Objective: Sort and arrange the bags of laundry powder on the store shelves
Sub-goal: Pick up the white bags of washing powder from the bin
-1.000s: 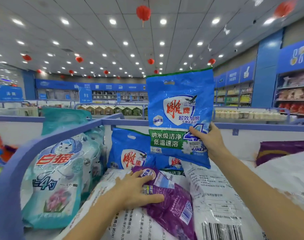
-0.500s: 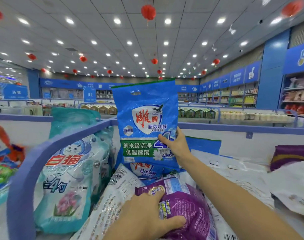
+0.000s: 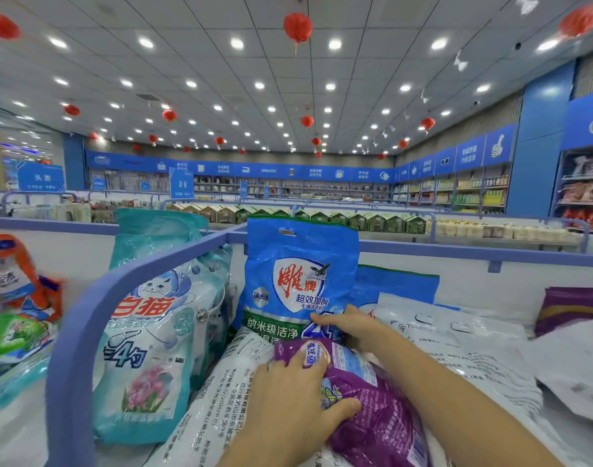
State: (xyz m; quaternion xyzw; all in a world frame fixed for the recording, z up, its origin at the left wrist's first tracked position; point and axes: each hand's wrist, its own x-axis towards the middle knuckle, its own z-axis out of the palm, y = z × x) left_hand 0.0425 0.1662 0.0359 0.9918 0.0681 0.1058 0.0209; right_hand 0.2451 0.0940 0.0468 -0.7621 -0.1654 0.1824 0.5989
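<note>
A blue laundry powder bag (image 3: 298,274) with a red logo stands upright at the back of the shelf bin. My right hand (image 3: 349,326) grips its lower right corner. My left hand (image 3: 298,406) holds a purple bag (image 3: 376,419) that lies on a white bag (image 3: 214,392) printed with text. Pale teal bags with a cat picture (image 3: 150,338) stand upright at the left of the bin. Another blue bag (image 3: 399,284) shows behind my right arm.
A lilac metal rail (image 3: 96,298) borders the bin on the left and back. Orange and green bags (image 3: 11,298) lie in the neighbouring bin at left. More white bags (image 3: 463,338) and a purple bag (image 3: 571,308) lie at right. Store shelves line the far walls.
My right hand has brought the blue bag down and to the left, from raised in the air to standing at the back of the bin. My left hand stays on the purple bag.
</note>
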